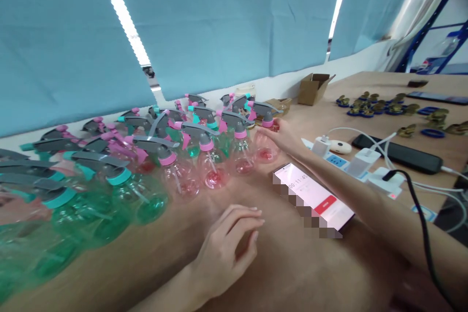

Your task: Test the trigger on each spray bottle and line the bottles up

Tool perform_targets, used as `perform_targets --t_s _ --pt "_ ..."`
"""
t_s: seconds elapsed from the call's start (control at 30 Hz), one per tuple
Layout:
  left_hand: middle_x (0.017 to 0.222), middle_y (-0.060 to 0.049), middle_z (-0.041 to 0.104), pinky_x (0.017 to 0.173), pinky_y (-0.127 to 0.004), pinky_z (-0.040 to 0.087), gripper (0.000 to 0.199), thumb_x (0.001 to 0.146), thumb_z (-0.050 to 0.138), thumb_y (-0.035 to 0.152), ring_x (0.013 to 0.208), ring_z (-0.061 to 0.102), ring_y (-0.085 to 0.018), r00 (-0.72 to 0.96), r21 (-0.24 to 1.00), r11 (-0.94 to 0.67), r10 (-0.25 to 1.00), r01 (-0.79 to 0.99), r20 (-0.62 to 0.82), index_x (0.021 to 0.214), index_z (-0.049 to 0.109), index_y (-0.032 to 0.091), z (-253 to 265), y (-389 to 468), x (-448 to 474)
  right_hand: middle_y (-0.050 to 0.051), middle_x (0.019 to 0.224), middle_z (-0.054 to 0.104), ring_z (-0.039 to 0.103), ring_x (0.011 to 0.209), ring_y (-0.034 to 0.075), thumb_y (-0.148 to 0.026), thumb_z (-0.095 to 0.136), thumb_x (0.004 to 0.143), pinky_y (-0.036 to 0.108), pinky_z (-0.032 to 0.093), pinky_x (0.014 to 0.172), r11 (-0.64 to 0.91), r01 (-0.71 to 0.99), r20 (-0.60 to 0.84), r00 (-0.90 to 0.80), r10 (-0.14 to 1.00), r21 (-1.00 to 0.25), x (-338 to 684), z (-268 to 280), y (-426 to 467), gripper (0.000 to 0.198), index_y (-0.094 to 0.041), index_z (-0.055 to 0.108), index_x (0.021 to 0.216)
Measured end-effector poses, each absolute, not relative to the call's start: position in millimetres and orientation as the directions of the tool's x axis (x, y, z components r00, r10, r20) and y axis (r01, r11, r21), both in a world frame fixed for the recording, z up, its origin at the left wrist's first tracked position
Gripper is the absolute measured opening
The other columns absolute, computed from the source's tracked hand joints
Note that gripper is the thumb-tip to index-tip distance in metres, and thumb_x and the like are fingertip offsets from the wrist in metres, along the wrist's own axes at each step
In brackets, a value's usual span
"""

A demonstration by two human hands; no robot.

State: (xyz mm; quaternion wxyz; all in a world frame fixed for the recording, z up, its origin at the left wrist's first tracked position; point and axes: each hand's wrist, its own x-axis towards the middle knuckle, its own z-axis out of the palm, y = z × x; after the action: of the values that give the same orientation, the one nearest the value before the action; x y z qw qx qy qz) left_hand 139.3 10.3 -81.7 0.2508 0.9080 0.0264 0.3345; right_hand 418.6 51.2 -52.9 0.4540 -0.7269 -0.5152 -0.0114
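Observation:
My right hand (281, 135) is closed around the neck of a clear pink spray bottle (265, 148) with a grey trigger head, at the right end of the front row. The bottle stands upright on the table (292, 273). My left hand (228, 243) hovers empty over the table, fingers loosely curled and thumb apart. Closest ahead of it is another pink spray bottle (212, 170). Green spray bottles (146, 200) with turquoise collars stand at the left. Behind these, many spray heads crowd together, and their bottles are partly hidden.
A phone (321, 200) showing a running timer lies under my right forearm. Chargers and cables cover a power strip (356, 168), with a black power bank (398, 153) beside it. Several brass-coloured parts (365, 105) lie at the back right. A cardboard box (313, 89) stands against the wall.

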Motion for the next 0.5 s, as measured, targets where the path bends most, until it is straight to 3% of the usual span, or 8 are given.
perform_targets --t_s 0.17,0.5 --pt "0.106 -0.007 0.061 0.088 -0.039 0.049 0.032 0.086 0.047 0.000 0.103 0.057 -0.021 0.762 0.480 -0.871 0.238 -0.107 0.602 0.109 0.055 0.020 -81 10 141 0.011 0.085 0.072 0.065 0.077 0.024 -0.049 0.056 0.080 0.033 0.045 0.065 -0.099 0.708 0.461 0.552 0.695 -0.699 416 -45 49 0.034 -0.016 0.065 0.085" --pt "0.105 -0.007 0.061 0.088 -0.040 0.049 0.028 0.088 0.047 0.004 0.102 0.058 -0.022 0.753 0.491 -0.867 0.267 -0.086 0.602 0.109 0.055 0.021 -82 9 136 0.011 0.087 0.072 0.066 0.081 0.031 -0.055 0.068 0.069 0.041 0.048 0.069 -0.128 0.675 0.507 0.652 0.564 -0.726 407 -12 -5 0.045 -0.018 0.068 0.093"
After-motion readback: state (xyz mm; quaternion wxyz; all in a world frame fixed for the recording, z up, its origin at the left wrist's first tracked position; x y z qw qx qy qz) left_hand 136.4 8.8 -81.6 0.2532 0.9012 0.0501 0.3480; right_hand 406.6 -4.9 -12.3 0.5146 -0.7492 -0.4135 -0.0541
